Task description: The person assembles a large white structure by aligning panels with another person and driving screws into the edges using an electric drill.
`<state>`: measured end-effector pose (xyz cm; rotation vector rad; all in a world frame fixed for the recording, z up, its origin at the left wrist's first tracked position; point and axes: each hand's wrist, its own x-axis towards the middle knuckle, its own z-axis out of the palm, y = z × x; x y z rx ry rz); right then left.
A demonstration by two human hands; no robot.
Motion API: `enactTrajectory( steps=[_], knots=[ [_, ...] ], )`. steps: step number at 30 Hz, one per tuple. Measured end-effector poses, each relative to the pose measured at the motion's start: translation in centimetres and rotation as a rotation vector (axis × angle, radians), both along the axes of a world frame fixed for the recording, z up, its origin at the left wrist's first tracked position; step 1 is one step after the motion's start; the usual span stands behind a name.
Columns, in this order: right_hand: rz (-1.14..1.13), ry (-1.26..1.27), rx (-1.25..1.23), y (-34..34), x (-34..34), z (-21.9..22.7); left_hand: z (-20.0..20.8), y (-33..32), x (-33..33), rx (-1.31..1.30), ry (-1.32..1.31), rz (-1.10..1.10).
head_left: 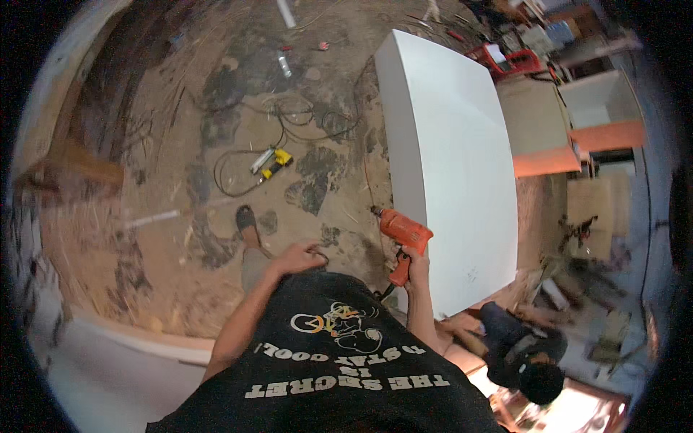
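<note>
White panel (455,166) beside orange drill (401,232), co-worker (523,353) below.

Right hand (417,261) grip closed, left hand (297,257) loose

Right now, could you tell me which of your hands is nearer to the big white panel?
Right. The right hand holds the orange drill right beside the white panel's near edge. The left hand sits farther off to the left, by the hip.

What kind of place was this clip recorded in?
Probably a carpentry workshop or a fit-out site. The right hand grips an orange power drill beside a large white panel, and a yellow power tool with cables lies on the dusty floor.
</note>
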<state>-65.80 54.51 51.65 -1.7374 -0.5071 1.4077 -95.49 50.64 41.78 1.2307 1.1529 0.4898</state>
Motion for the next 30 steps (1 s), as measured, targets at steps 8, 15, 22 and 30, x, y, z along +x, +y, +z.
enactTrajectory(
  steps=[8, 15, 22, 30],
  knots=[
    [-0.221, 0.371, 0.171, 4.6, -13.7, 8.7, 5.9, 7.7, -1.2, 0.364, -0.305, -0.812],
    [-0.607, 0.192, 0.333, 2.7, -12.1, 7.9, 3.2, 12.0, -7.4, 0.099, -0.275, -0.953],
    [-1.085, 0.114, 0.486, -2.5, -6.0, 0.5, 4.1, 17.2, -8.1, 0.466, 0.009, -0.875],
    [-1.227, 0.37, 0.266, -8.5, 0.6, -19.1, 0.1, 27.8, -7.8, 0.722, 0.563, -0.5]
  ],
)
